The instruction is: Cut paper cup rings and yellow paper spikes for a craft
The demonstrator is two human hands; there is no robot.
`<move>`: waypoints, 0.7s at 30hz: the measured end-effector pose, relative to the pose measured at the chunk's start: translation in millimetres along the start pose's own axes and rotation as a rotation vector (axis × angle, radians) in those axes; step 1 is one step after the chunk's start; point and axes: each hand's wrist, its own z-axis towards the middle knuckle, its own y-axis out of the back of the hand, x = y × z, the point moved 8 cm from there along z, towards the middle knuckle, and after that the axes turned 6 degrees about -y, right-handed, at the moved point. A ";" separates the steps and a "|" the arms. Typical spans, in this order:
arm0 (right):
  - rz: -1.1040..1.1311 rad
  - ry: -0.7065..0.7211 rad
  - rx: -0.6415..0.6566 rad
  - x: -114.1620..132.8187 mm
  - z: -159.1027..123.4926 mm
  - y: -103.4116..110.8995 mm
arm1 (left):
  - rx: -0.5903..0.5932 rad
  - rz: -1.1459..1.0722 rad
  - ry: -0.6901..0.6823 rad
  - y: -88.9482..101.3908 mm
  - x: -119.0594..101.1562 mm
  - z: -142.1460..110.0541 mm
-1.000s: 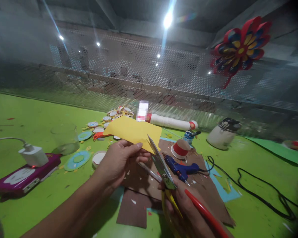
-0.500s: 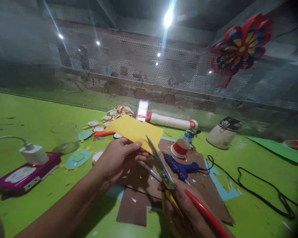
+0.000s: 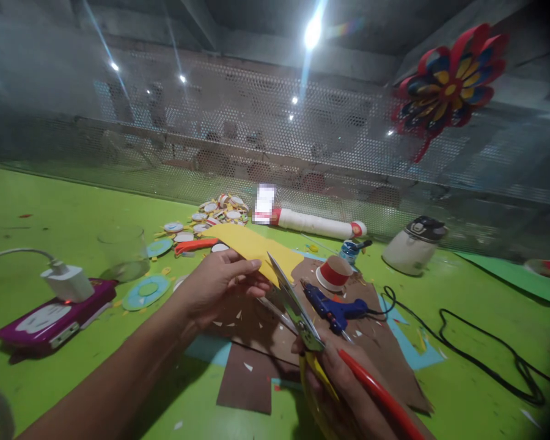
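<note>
A sheet of yellow paper [image 3: 256,244] is pinched along its near edge by my left hand [image 3: 227,284], thumb on top. My right hand [image 3: 348,379] grips a pair of scissors [image 3: 297,311] with yellow handles, and a red pen-like stick [image 3: 376,391] also lies in that hand. The scissor blades point up and away, their tips against or just over the paper's near right part; I cannot tell whether they touch it. Below both hands lies a brown sheet [image 3: 256,333] strewn with small paper scraps.
To the right are a blue glue gun [image 3: 334,308] with a black cord, a red-and-white paper cup [image 3: 333,274] and a small blue jar [image 3: 348,252]. A purple power strip [image 3: 57,315] and a clear glass [image 3: 123,253] stand left. Behind are a stack of white cups [image 3: 316,224] and several paper discs [image 3: 222,211].
The yellow sheet has tilted and looks narrower, its far edge lower. My left hand has shifted only slightly. The scissors stay almost where they were, and the whole view has moved a little.
</note>
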 end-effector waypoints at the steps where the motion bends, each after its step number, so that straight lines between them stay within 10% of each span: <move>1: -0.019 0.006 0.008 1.1 -0.1 -0.7 | -0.004 -0.008 -0.004 0.5 0.3 0.5; 10: -0.133 0.065 0.050 2.6 1.2 -1.4 | -0.196 -0.169 -0.086 10.9 -7.1 -0.3; 21: -0.081 0.020 0.128 -0.1 1.1 -6.1 | -0.123 -0.174 -0.130 5.7 -10.9 0.7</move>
